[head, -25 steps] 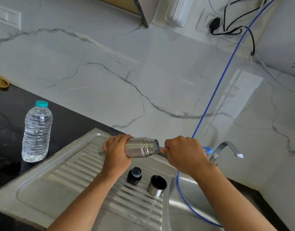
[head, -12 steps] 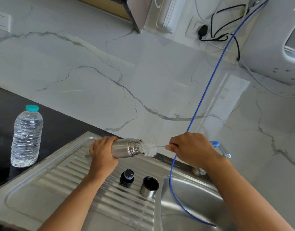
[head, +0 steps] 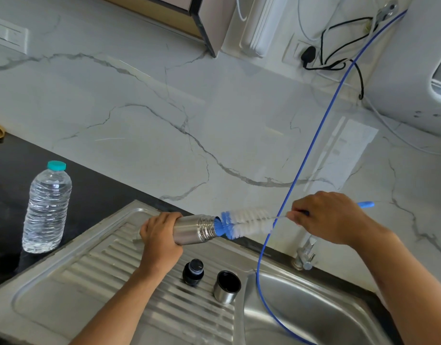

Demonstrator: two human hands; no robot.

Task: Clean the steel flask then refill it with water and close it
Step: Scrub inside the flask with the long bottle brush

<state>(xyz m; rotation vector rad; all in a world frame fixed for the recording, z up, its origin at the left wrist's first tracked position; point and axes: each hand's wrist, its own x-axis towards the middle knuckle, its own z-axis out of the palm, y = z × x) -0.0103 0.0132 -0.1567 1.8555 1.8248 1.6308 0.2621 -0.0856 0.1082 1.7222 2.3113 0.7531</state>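
The left hand (head: 161, 241) grips the steel flask (head: 193, 229) sideways above the sink's drainboard (head: 90, 272); the right hand (head: 326, 217) pinches the bottle brush (head: 247, 221) by its wire handle, its tip at the mouth. Smooth, rigid steel probably turns slippery when wet, so mid-body is safest. One flask, one stopper (head: 193, 272), one cup lid (head: 227, 287), one water bottle (head: 47, 207).

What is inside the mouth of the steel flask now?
Only the blue tip of the bottle brush sits in the mouth of the steel flask, which the left hand grips. The flask's steel wall hides its interior.
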